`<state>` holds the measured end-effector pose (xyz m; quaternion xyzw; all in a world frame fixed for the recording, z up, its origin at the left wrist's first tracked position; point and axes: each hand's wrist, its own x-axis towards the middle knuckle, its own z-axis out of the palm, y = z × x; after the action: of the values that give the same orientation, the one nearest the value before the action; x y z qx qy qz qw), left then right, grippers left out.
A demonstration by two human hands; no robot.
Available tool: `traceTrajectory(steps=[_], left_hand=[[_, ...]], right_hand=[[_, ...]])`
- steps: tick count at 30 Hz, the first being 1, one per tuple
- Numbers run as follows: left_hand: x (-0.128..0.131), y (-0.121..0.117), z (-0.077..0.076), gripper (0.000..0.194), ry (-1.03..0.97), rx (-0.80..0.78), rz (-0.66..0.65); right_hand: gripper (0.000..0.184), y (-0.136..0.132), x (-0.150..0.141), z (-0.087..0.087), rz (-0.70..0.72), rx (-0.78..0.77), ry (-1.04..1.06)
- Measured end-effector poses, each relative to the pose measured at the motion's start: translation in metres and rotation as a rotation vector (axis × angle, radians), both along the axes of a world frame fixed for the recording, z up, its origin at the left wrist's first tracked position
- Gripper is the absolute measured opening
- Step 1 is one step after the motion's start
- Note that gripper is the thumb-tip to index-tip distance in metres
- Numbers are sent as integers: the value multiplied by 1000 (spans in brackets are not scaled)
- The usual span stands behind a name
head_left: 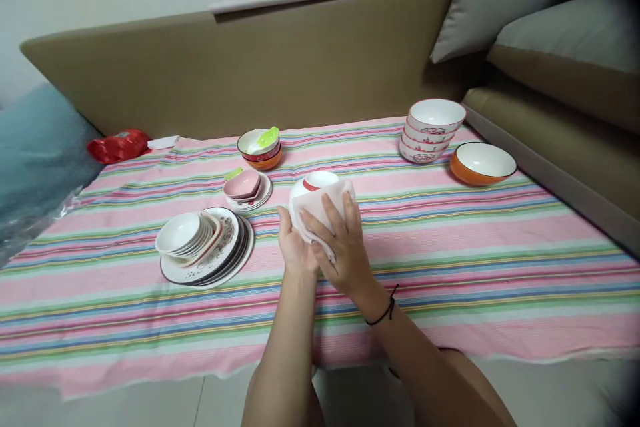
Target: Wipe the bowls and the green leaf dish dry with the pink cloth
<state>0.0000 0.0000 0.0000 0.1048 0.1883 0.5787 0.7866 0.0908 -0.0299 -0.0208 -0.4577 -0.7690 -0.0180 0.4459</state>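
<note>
Over the middle of the cloth, my left hand [296, 245] supports a small white bowl [298, 191] from below, its thumb along the left side. A red band shows near the bowl's upper rim. My right hand [346, 248] presses a pale pinkish-white wiping cloth [314, 205] against the bowl, with the fingers spread over it. Cloth and hand cover most of the bowl's near side, and the left fingers are hidden beneath. A dark cord bracelet circles my right wrist.
To the left stand stacked plates [234, 240] topped by small white bowls [179, 232], pink dishes [243, 184] on saucers, and bowls [253, 141] holding a green item [269, 137]. At right are stacked white bowls [434, 117] and an orange bowl [470, 169]. A red package [120, 145] lies far left.
</note>
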Motion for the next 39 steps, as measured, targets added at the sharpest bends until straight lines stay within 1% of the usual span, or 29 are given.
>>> traceTrajectory(steps=[2, 4, 6, 8, 11, 13, 15, 18, 21, 24, 28, 30, 31, 32, 33, 35, 37, 38, 39], left_hand=[[-1, 3, 3, 74, 2, -20, 53], [0, 6, 3, 67, 9, -26, 116], [0, 9, 2, 62, 25, -23, 153], [-1, 11, 3, 59, 56, -28, 140], [-2, 10, 5, 57, 114, -32, 70], [-2, 8, 6, 53, 168, -38, 25], [-2, 6, 5, 47, 244, -32, -14], [-2, 5, 2, 40, 360, 46, -63], [-5, 4, -2, 43, 456, 109, -154], [-11, 5, -4, 46, 554, 83, -248], [-18, 6, -3, 45, 619, 65, -338], [-18, 7, -2, 39, 664, 91, -328], [-17, 8, -2, 36, 708, 115, -295], [-16, 9, -1, 34, 773, 137, -235], [-15, 11, 0, 32, 858, 152, -143], [-14, 13, 8, 32, 1026, 166, 125], [-16, 11, 24, 26, 1094, 213, 408], [-19, 6, 36, 17, 1061, 281, 496], [-22, -2, 49, 8, 1033, 370, 526]], right_hand=[[52, 0, 0, -1, 3, -7, 103], [54, 0, 0, 0, 2, -40, 214], [53, 2, 0, 2, 18, -81, 345], [51, 7, 2, 3, 54, -104, 516], [49, 17, 10, 4, 124, -145, 815], [49, 24, 19, 4, 184, -209, 980], [48, 30, 28, 4, 238, -307, 1088], [44, 32, 40, 5, 277, -482, 1190], [42, 32, 47, 5, 318, -718, 1312], [40, 31, 49, 5, 315, -945, 1439], [31, 30, 49, 3, 283, -1077, 1522], [25, 30, 48, 2, 268, -1145, 1547], [22, 31, 47, 1, 260, -1167, 1563], [20, 31, 46, 0, 257, -1171, 1583], [19, 32, 45, -1, 261, -1157, 1604], [19, 34, 41, -4, 262, -1100, 1650], [19, 36, 36, -7, 245, -1057, 1692], [20, 36, 34, -8, 231, -1042, 1716], [20, 37, 33, -10, 212, -1026, 1745]])
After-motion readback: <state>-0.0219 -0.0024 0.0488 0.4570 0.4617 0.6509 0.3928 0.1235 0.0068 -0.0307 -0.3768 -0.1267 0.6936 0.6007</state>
